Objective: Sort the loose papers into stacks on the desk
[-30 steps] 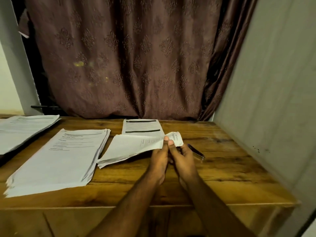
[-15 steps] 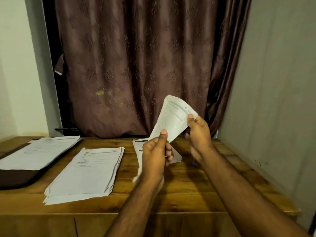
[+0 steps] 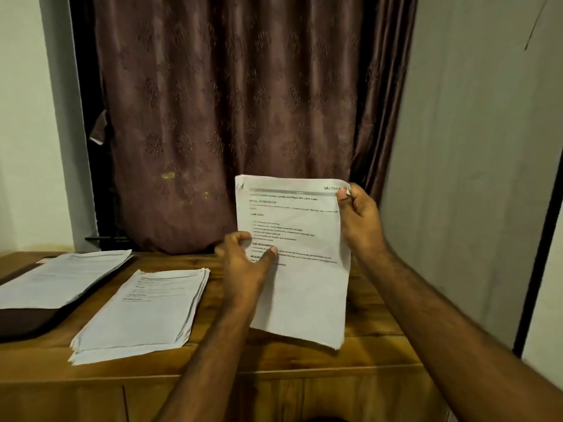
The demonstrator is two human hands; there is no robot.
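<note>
Person is holding a printed sheet (image 3: 300, 257) upright above the right part of the wooden desk (image 3: 359, 354), text side facing the camera. Right hand (image 3: 359, 222) is pinching the top right corner, thumb on the front and fingers curled behind. Left hand (image 3: 243, 263) is gripping the left edge about halfway down, thumb pressing the printed face, other fingers wrapping behind. It may be more than one page; the lower edge is looking slightly layered, hard to tell.

Paper is handling as very light, thin and floppy: the corner is creasing under the pinch, the bottom is hanging free. Easy to tear or crumple, so edge and corner holds with two hands are suiting it best, lowering flat to place.

Middle stack (image 3: 143, 315) is lying flat on the desk left of the sheet, edges a bit fanned. Far-left stack (image 3: 61, 278) is resting on a dark pad (image 3: 27, 322). Desk surface is smooth, grained, glossy wood. Patterned brown curtain (image 3: 231, 117) is hanging behind.
</note>
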